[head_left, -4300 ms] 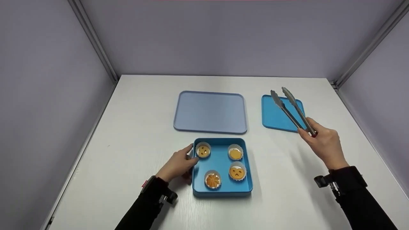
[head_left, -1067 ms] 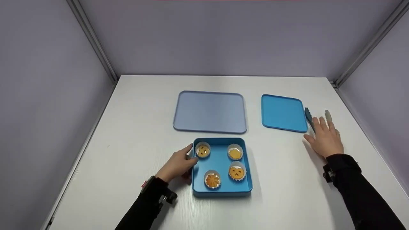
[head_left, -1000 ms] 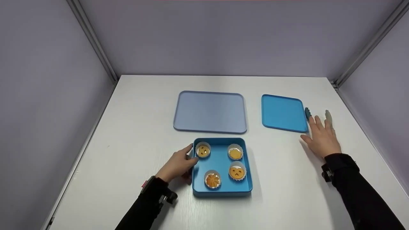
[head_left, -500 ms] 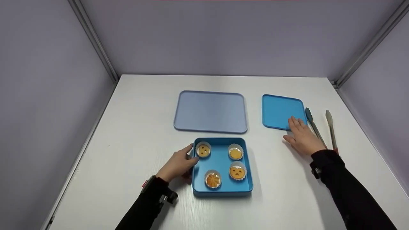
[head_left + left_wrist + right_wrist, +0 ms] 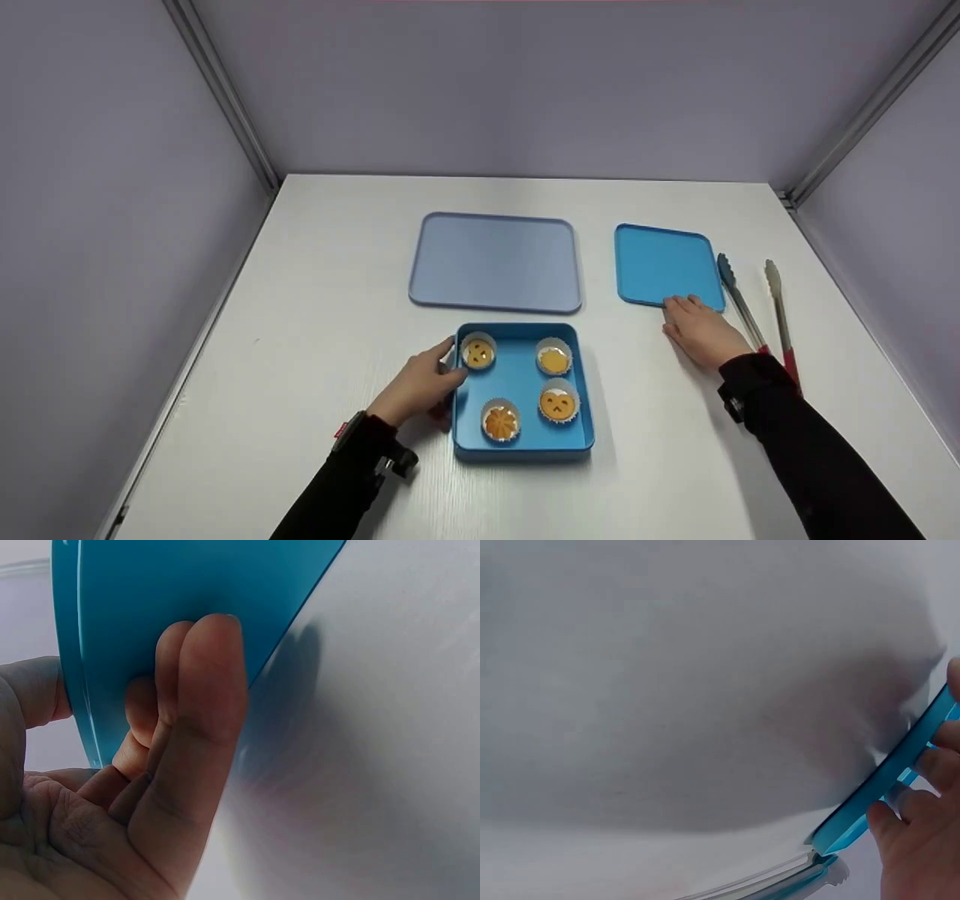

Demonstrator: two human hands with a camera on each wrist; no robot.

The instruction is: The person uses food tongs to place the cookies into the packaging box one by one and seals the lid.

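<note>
**Left hand on blue box, right hand at blue lid edge**

Landmark: blue box (image 5: 523,448), near the front centre of the white table (image 5: 322,315).

- Left hand (image 5: 417,385) is against the box's left wall. Fingers curl round the wall: thumb (image 5: 34,690) on one side, fingertips (image 5: 202,667) pressed on the blue wall face in the left wrist view. That is a grip on the box.
- Box holds four cupcakes in white paper liners, in a two-by-two layout: back-left one with a face pattern (image 5: 478,352), back-right plain (image 5: 553,361), front-left ridged top (image 5: 500,423), front-right with a face (image 5: 558,405).
- Blue lid (image 5: 664,262) lies flat, behind and to the right of the box, well apart from it.
- Right hand (image 5: 701,331) sits at the lid's near edge. The right wrist view shows the fingers (image 5: 930,765) curled at the lid rim (image 5: 889,776), with that rim raised a little off the table. I read it as fingers holding the rim; how much of the lid is off the surface I cannot tell.
- Tongs (image 5: 757,307) lie on the table just right of the lid, arms spread, red ends toward the front. Neither hand touches them.
- Grey-blue tray (image 5: 495,260) lies directly behind the box, left of the lid, flat.
</note>
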